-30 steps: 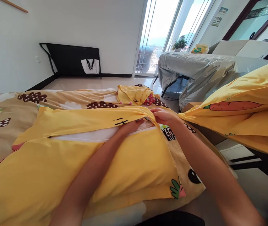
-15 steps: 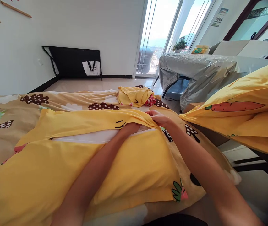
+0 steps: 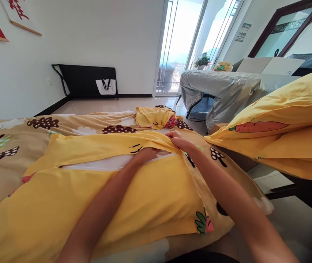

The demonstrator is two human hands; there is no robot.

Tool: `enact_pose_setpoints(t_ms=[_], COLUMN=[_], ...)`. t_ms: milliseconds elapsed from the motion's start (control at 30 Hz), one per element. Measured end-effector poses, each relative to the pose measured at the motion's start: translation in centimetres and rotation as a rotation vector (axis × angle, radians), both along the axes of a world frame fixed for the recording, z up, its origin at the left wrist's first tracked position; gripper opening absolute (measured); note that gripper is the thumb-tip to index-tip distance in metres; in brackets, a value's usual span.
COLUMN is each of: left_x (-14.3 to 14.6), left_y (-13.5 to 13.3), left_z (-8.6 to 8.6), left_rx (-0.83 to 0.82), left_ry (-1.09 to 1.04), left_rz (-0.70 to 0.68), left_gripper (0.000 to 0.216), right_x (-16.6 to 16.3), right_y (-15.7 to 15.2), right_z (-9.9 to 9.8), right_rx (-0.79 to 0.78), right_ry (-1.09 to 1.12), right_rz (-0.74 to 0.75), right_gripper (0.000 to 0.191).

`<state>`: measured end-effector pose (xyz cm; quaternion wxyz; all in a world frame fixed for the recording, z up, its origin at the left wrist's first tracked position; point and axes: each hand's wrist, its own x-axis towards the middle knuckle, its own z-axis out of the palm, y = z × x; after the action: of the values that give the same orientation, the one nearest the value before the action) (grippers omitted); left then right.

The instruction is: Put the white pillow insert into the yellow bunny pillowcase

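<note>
Pillowcase lies flat on bed, just in front of the person. Versus 1 s ago: flap drawn a bit further over the left hand, and both hands sit slightly more left in view. Case is yellow with a carrot print at the near corner, and white pillow shows through the open slit. Left fingers are hidden under the flap, so I can't tell their grip. Right hand has fingers closed, pinching the flap edge. Crumpled yellow cloth lies beyond on the bed. Second pillow is well apart at right. Covered table stands behind.
</note>
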<state>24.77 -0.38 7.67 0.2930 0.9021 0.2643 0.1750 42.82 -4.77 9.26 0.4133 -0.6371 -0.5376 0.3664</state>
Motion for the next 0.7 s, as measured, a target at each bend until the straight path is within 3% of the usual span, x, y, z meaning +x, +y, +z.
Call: enact_pose_setpoints(t_ms=[100,267,367,433,567,700], left_x=[-1.3,-2.1,-2.7,-3.4,-4.4,-4.4], left_y=[-2.2,-5.0,-5.5,-6.0,-7.8,-8.3], left_z=[0.7,1.3,1.7,2.0,3.3,6.3], left_rx=[0.149,0.757,1.165,1.343,1.439,1.313], left_ry=[0.015,0.112,-0.062,-0.226,-0.302,0.009], left_rz=[0.041,0.177,0.178,0.173,0.106,0.25], left_gripper=[0.04,0.026,0.02,0.018,0.013,0.028], right_x=[0.8,2.3,2.9,3.2,3.7,3.8], right_y=[-0.3,-0.6,-0.6,-0.7,-1.0,-0.9], right_z=[1.0,3.0,3.8,4.1,4.9,5.8], right_rx=[0.115,0.211,0.221,0.257,0.273,0.296], right_ry=[-0.05,0.037,0.056,0.081,0.274,0.402], right_rz=[-0.075,0.01,0.042,0.018,-0.008,-0.084], right_gripper=[0.012,0.025,0.027,0.027,0.028,0.022])
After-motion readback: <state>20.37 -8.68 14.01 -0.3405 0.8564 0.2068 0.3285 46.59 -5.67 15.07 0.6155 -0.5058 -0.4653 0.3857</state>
